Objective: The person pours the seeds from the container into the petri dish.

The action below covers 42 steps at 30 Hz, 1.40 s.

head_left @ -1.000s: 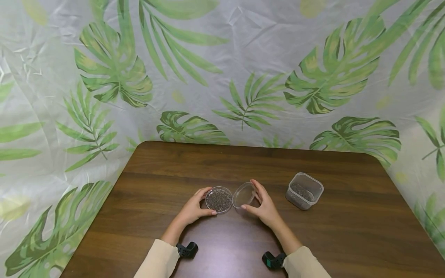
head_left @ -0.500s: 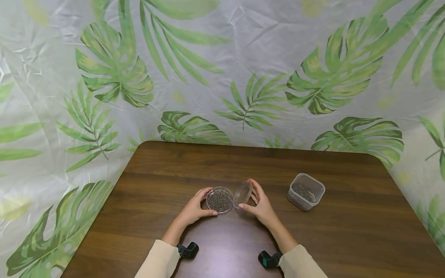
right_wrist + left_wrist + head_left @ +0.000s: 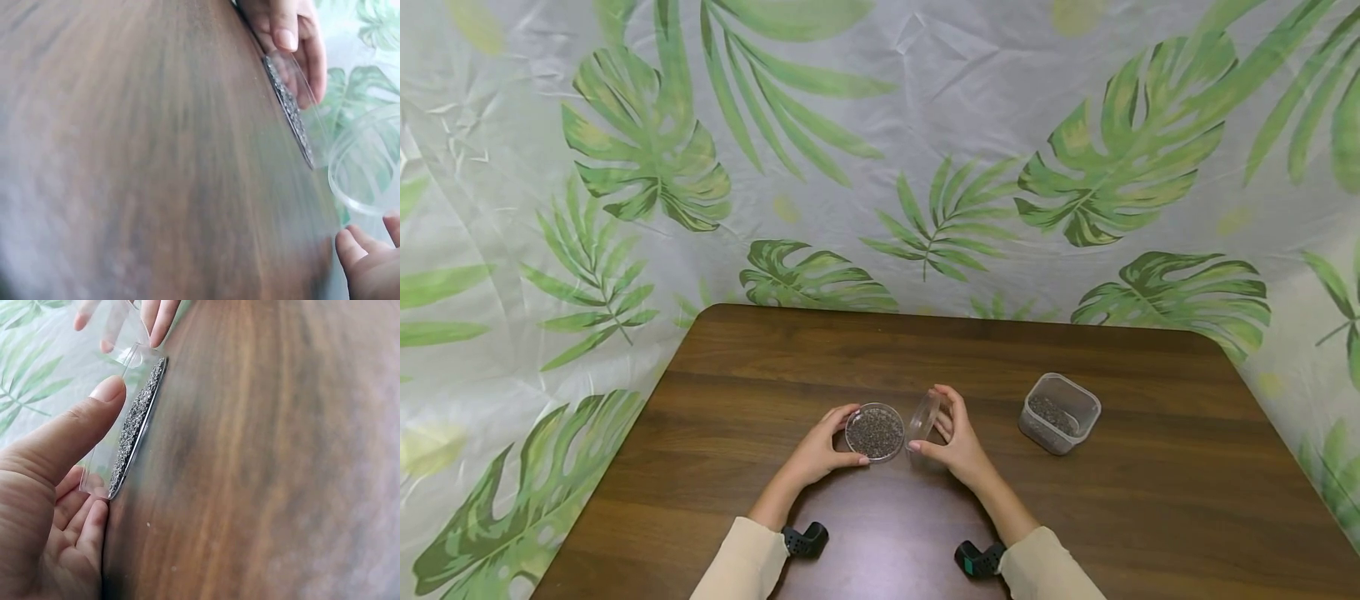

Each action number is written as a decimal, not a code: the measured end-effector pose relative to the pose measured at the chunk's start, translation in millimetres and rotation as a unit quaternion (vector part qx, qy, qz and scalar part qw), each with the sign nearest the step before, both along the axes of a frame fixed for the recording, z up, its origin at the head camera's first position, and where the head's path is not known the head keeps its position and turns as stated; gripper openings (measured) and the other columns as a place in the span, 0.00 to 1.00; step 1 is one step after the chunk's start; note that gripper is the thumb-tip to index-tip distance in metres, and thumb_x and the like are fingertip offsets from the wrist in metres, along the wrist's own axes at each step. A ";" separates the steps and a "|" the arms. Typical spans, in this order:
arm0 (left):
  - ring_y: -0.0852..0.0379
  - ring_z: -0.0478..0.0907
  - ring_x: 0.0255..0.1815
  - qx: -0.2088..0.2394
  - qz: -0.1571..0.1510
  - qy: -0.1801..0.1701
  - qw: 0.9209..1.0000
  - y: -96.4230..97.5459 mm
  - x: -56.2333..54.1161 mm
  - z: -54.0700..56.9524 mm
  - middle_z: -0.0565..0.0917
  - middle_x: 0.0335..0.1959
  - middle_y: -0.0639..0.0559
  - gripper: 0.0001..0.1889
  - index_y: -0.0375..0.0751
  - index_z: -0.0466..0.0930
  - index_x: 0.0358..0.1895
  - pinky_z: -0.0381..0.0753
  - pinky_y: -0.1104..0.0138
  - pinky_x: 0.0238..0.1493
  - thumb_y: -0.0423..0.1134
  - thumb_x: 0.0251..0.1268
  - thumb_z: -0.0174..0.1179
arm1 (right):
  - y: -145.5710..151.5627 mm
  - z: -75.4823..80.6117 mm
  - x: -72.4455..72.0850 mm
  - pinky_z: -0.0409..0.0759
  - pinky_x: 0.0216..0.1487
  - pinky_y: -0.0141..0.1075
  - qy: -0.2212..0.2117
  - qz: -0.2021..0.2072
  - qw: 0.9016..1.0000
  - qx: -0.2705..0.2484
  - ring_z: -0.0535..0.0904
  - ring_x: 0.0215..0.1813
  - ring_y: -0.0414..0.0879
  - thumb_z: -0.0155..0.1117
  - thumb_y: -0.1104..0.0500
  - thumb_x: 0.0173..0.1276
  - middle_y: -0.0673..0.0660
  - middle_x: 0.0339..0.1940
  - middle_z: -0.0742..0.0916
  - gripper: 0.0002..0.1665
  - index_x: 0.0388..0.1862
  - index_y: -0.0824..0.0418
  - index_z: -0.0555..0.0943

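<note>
A clear round dish (image 3: 875, 405), like a petri dish, lies flat on the table with a layer of dark grey grains (image 3: 874, 434) in it. My left hand (image 3: 818, 450) grips its left side, thumb at the near edge and fingers round the far one. Just to the right, my right hand (image 3: 961, 442) holds a clear round lid (image 3: 922, 418) between thumb and fingers. The lid stands steeply tilted, its lower edge close to the dish's right rim. In the right wrist view the lid (image 3: 331, 178) shows a raised ring-shaped wall.
A clear square plastic tub (image 3: 1043, 436) with more dark grains in it stands to the right of the right hand. The brown wooden table (image 3: 775, 358) ends at the back against a leaf-patterned cloth (image 3: 820, 200). Black bands (image 3: 805, 541) sit on both wrists.
The right hand has tipped the lid up more steeply and moved slightly left. The left hand and the dish stay nearly where they were.
</note>
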<state>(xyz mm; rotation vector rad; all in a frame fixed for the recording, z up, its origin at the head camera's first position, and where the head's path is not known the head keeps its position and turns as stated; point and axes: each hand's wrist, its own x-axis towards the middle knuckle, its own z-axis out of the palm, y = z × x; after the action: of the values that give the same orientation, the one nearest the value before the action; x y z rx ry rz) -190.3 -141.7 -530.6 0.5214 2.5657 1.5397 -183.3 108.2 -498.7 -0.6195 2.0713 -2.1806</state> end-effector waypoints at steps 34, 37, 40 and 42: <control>0.48 0.66 0.58 -0.023 -0.035 0.019 0.999 -4.5 -1.9 1.6 0.65 0.60 0.43 0.45 0.36 0.59 0.65 0.65 0.57 0.58 0.45 0.40 0.72 | -37.3 9.5 4.7 0.63 0.52 0.57 0.021 -0.020 0.989 0.142 0.59 0.57 0.65 0.74 0.65 0.45 0.66 0.65 0.60 0.57 0.69 0.63 0.49; 0.49 0.66 0.59 -0.024 -0.033 0.011 0.999 -4.4 -1.8 1.8 0.64 0.61 0.44 0.45 0.37 0.59 0.65 0.64 0.58 0.58 0.45 0.40 0.72 | -40.5 9.2 4.3 0.63 0.52 0.57 0.021 -0.019 0.989 0.145 0.59 0.57 0.65 0.74 0.64 0.44 0.65 0.65 0.61 0.57 0.69 0.63 0.50; 0.49 0.66 0.58 -0.025 -0.031 0.009 0.999 -4.5 -1.5 1.6 0.64 0.61 0.44 0.45 0.38 0.60 0.65 0.64 0.59 0.58 0.45 0.40 0.72 | -43.8 8.7 4.5 0.64 0.51 0.56 0.016 -0.020 0.989 0.148 0.60 0.56 0.65 0.75 0.64 0.44 0.65 0.65 0.61 0.58 0.69 0.62 0.50; 0.49 0.66 0.58 -0.026 -0.030 0.011 0.999 -4.4 -1.1 1.4 0.65 0.60 0.44 0.45 0.38 0.60 0.64 0.65 0.59 0.58 0.45 0.40 0.72 | -45.9 7.8 4.7 0.63 0.52 0.57 0.015 -0.023 0.990 0.142 0.60 0.56 0.65 0.75 0.64 0.43 0.66 0.65 0.61 0.58 0.69 0.64 0.50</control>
<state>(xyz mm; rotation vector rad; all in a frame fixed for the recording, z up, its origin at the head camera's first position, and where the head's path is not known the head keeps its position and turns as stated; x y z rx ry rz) -191.4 -146.1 -529.2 0.6067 2.5729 1.4528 -178.6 62.3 -491.0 -0.5820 2.3711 -1.8551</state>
